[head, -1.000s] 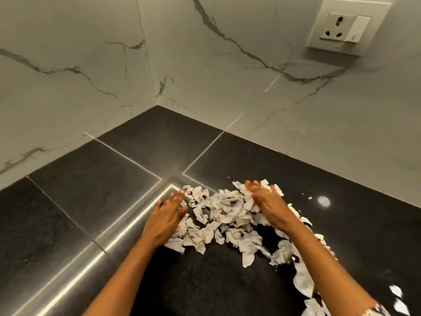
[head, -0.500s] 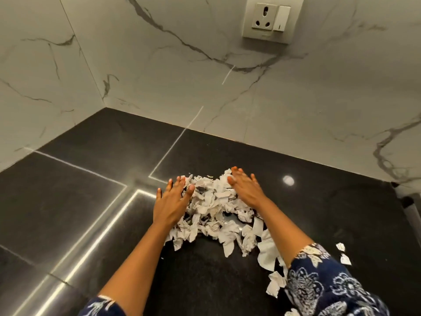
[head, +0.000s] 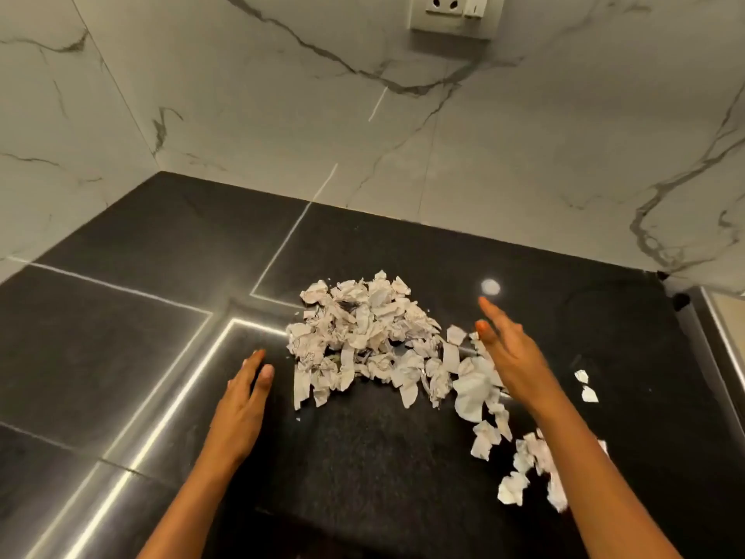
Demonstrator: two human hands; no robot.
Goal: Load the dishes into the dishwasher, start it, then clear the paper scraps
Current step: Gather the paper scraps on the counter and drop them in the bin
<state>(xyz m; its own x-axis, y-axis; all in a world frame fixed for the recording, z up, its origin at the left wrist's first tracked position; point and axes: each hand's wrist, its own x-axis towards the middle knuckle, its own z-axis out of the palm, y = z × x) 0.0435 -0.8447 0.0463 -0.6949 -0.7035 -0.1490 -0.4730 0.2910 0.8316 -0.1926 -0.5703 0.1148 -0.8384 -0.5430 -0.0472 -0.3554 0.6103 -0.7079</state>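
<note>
A heap of crumpled white paper scraps [head: 358, 336] lies on the black stone counter [head: 363, 449]. More scraps trail off to the right front [head: 487, 437], and two small pieces [head: 586, 387] lie apart on the right. My left hand [head: 242, 405] rests flat and empty on the counter, just left of the heap and not touching it. My right hand [head: 512, 353] hovers edge-on at the heap's right side, fingers stretched out, holding nothing. No dishes or dishwasher are in view.
White marble walls [head: 282, 127] meet in a corner behind the counter. A wall socket [head: 449, 12] sits high on the back wall. A metal-edged strip [head: 721, 340] borders the counter on the far right. Bright light reflections streak the counter's left part.
Both hands have come off the heap and pulled back toward me, the left to the left, the right out to the right. The scraps sit gathered closer together.
</note>
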